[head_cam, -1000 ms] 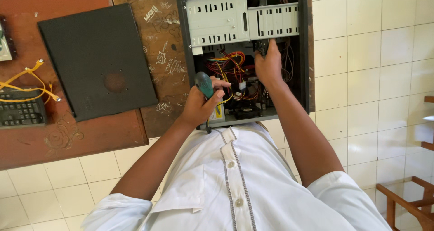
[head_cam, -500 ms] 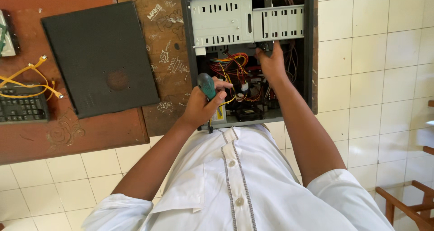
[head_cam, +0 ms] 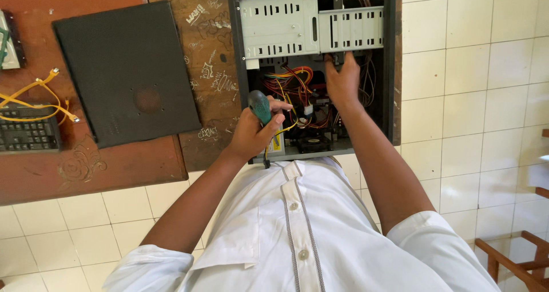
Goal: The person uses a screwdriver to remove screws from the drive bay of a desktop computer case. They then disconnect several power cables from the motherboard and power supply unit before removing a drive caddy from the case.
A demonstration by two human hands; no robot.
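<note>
While open computer case (head_cam: 313, 69) lies on wooden bench (head_cam: 86, 166), both hands are kept inside it. Green-handled screwdriver (head_cam: 260, 108) is held in closed grip of left hand (head_cam: 254, 133), over lower left of case, just beside coloured cable bundle (head_cam: 291, 89). Right hand (head_cam: 343, 83) is pressed against underside of grey drive cage (head_cam: 311, 23); whether anything is gripped there cannot be told. Removed dark side panel (head_cam: 128, 69) is laid flat left of case. Keyboard (head_cam: 28, 134) and yellow cables (head_cam: 34, 97) are seen at far left.
</note>
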